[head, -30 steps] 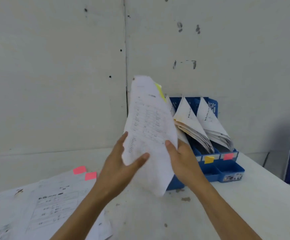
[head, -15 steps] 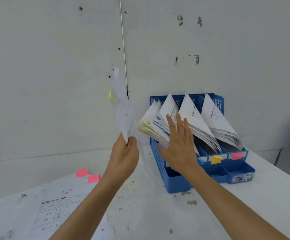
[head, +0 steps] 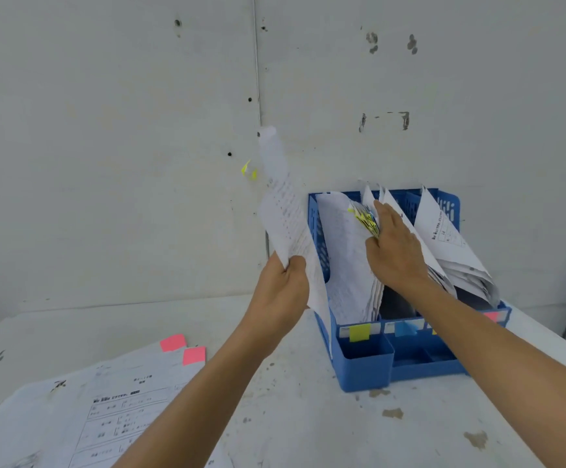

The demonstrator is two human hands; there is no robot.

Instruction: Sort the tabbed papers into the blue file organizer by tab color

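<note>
Head view: left hand point(head: 280, 288), centre of frame, pinches the lower edge of one yellow-tabbed sheet point(head: 281, 204), thumb over the front and fingers behind. The sheet stands nearly upright and curls at the top against the wall point(head: 106, 130), with its yellow tab point(head: 249, 170) sticking out on the left edge, upper centre. The sheet's bottom corner hangs just beside the left wall of the blue file organizer point(head: 366, 369), outside it. The organizer sits on the white table point(head: 308, 417), right of centre, backed up to the wall. Right hand point(head: 395, 251) is flat, its fingers point(head: 381, 211) straight and together, pressing against the papers in the organizer and gripping nothing. It sits between the leftmost stack point(head: 342, 265) and the stacks further right, fingertips touching that stack's cluster of yellow tabs point(head: 364, 217). The leftmost stack leans left. The rightmost stack point(head: 450, 244) leans right and stands apart from the hand. Front rail labels: yellow label point(head: 359, 332) under the leftmost slot, blue label point(head: 405, 329) next to it, pink label point(head: 493, 315) at the far right, mostly hidden by the right forearm. Lower left of frame: loose papers point(head: 106, 410) lying flat on the table, with two pink tabs point(head: 172, 342) at their top edge, well apart from the organizer.
</note>
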